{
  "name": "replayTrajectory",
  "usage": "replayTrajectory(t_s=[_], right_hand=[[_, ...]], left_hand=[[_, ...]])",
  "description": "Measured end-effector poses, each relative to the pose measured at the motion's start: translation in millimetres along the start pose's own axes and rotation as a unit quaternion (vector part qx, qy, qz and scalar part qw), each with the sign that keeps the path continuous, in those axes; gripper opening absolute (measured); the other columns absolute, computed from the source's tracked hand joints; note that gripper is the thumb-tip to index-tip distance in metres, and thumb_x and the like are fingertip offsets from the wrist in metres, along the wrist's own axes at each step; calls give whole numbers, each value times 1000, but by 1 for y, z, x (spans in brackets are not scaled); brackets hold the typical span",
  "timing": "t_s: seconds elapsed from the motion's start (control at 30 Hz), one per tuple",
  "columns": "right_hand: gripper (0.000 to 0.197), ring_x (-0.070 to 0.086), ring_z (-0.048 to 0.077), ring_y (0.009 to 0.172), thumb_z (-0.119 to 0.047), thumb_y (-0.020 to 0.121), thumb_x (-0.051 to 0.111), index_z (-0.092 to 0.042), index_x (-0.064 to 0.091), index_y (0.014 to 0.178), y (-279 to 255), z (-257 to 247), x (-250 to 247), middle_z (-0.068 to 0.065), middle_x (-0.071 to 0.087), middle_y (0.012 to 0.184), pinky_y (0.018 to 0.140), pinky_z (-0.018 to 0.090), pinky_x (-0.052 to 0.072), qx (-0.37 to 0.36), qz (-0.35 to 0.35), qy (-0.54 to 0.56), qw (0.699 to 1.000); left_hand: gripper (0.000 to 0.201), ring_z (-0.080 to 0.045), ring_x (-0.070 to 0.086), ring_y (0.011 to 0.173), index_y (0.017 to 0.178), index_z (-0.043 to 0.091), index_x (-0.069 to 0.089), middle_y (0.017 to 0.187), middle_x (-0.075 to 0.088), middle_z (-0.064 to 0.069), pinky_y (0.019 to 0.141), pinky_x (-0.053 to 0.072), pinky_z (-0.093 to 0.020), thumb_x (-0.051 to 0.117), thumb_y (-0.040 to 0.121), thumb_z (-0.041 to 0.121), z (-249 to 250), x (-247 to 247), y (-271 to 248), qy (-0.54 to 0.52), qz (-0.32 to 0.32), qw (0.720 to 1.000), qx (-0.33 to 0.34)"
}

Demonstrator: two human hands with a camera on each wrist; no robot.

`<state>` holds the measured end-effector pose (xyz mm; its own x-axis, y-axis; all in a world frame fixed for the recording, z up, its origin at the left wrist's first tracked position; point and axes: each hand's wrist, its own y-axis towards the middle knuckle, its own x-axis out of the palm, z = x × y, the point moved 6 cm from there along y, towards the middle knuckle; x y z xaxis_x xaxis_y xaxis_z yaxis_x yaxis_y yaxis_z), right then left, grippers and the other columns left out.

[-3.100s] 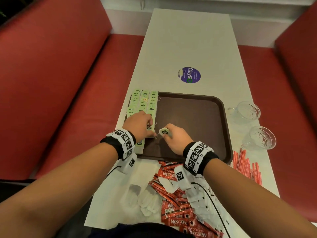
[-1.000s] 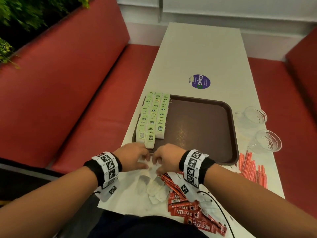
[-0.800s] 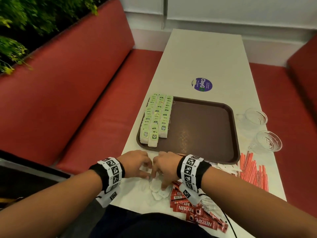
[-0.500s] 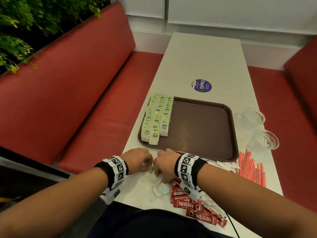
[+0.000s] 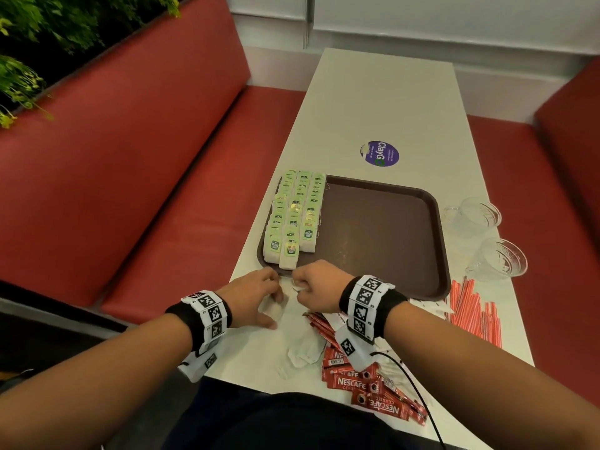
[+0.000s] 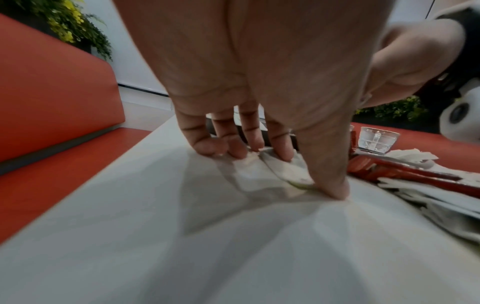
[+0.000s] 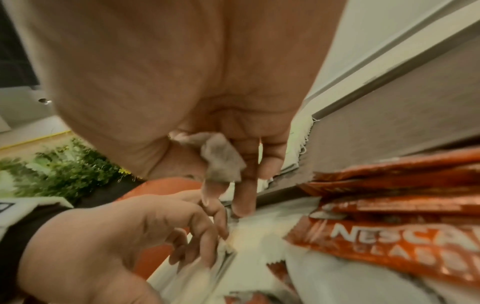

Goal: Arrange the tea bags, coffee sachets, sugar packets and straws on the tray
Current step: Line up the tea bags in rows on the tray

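The brown tray (image 5: 373,228) holds three rows of green-tagged tea bags (image 5: 295,216) along its left side. Both hands are on the table just in front of the tray's near edge. My left hand (image 5: 256,297) pinches a white tea bag (image 6: 280,166) lying flat on the table, fingertips on its far end and thumb on its near end. My right hand (image 5: 313,287) pinches another tea bag (image 7: 221,160) between thumb and fingers, slightly above the table. Loose tea bags (image 5: 305,352), red coffee sachets (image 5: 357,381), white sugar packets (image 5: 435,308) and red straws (image 5: 470,310) lie on the table.
Two glass cups (image 5: 474,216) (image 5: 500,259) stand to the right of the tray. A purple sticker (image 5: 379,153) is on the table beyond it. Red benches run along both sides. The tray's middle and right are bare.
Both hands drew back from the tea bag rows on the tray to the loose pile on the table. Each has taken hold of a tea bag there.
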<state>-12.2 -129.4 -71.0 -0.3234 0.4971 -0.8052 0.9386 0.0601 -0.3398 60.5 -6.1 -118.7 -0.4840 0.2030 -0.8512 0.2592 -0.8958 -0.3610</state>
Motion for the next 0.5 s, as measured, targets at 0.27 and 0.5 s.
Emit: replayTrajectory(t_s=[0.27, 0.5], right_hand=[[36, 48, 18, 62, -8, 82, 59, -22, 35, 106, -2, 20, -7, 4, 53, 82, 51, 31, 39, 55, 24, 108, 992], [32, 55, 19, 82, -16, 79, 70, -24, 58, 108, 0, 30, -7, -2, 63, 96, 70, 29, 46, 24, 20, 38, 999]], left_hand=[[8, -6, 53, 84, 94, 26, 65, 94, 56, 14, 76, 41, -21, 68, 89, 22, -4, -11, 21, -32, 18, 999, -22], [15, -6, 61, 81, 87, 30, 58, 87, 69, 11, 76, 48, -20, 66, 90, 17, 5, -33, 29, -98, 9, 995, -34]])
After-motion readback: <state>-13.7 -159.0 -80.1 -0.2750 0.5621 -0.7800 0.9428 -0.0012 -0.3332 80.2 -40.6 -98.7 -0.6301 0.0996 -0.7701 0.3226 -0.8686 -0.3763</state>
